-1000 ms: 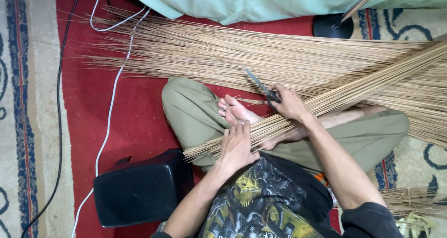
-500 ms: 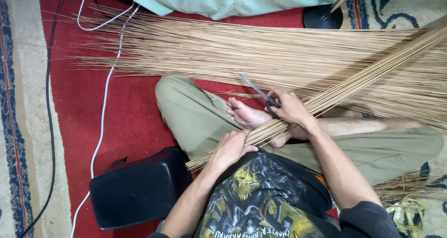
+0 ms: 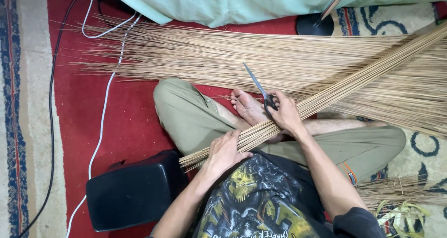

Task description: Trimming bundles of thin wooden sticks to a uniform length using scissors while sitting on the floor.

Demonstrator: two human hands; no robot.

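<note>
Stick bundle (image 3: 326, 96) cut off at right edge; its lower end partly hidden under left hand (image 3: 226, 152). Scissor handles (image 3: 270, 103) covered by right hand (image 3: 286, 114). Stand (image 3: 321, 19) cropped at top.

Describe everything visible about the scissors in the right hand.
The metal scissors with dark handles are held in the right hand, whose fingers pass through the black loops. The slim silvery blades look closed or nearly so, forming one narrow point aimed up and to the left, away from the person. They hover over the bare foot and the pile of thin tan sticks on the red carpet; whether the tip touches the pile is unclear.
</note>
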